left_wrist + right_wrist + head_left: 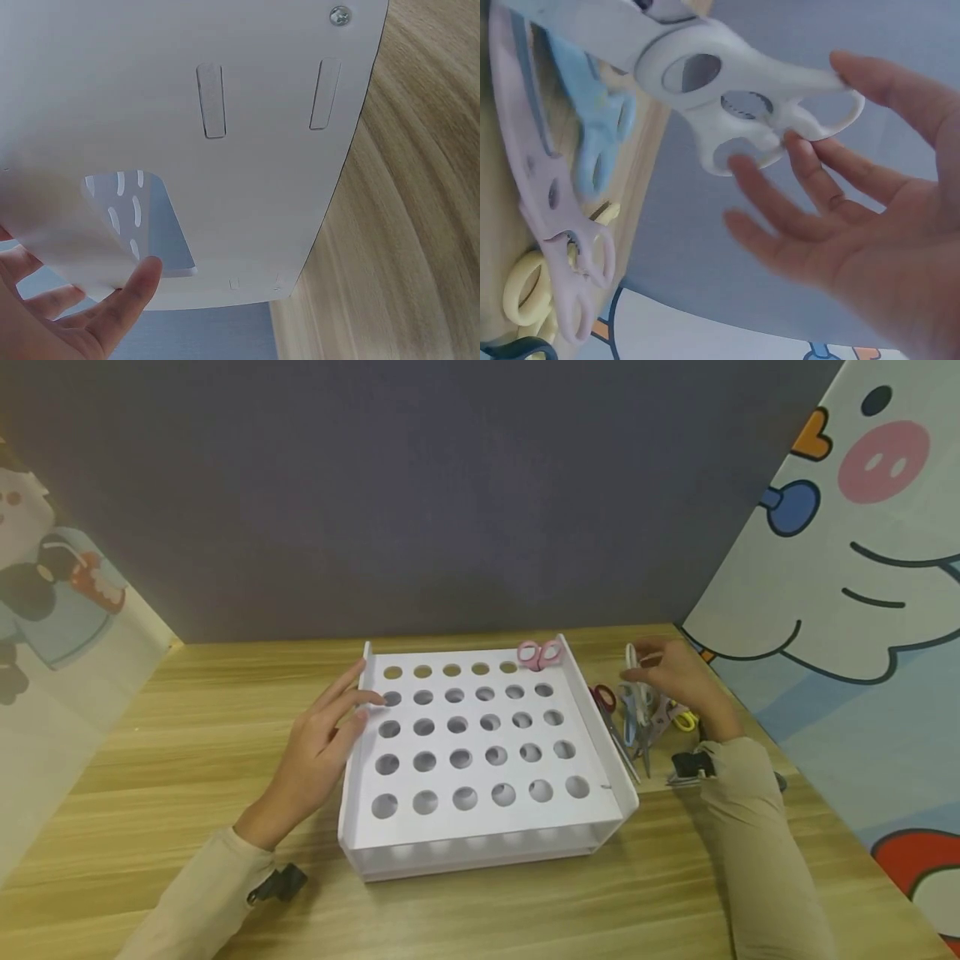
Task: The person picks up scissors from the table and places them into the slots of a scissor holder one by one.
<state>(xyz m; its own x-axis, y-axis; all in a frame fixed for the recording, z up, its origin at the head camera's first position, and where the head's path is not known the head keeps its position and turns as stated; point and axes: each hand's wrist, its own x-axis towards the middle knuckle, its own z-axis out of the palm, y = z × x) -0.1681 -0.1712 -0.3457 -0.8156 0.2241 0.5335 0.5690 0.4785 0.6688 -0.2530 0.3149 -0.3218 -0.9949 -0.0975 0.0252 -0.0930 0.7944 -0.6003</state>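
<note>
White rack: your left hand rests on its left side, fingers extended and apart; pink scissors stand at its far right corner; other scissors lie right of the rack, where your right hand pinches white scissors by the handles.

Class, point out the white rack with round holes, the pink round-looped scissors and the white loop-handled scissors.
White rack with round holes [476, 741]: head view, bare top panel between holes.
Pink round-looped scissors [539, 662]: head view, where the loops meet.
White loop-handled scissors [750, 73]: right wrist view, handle.
</note>
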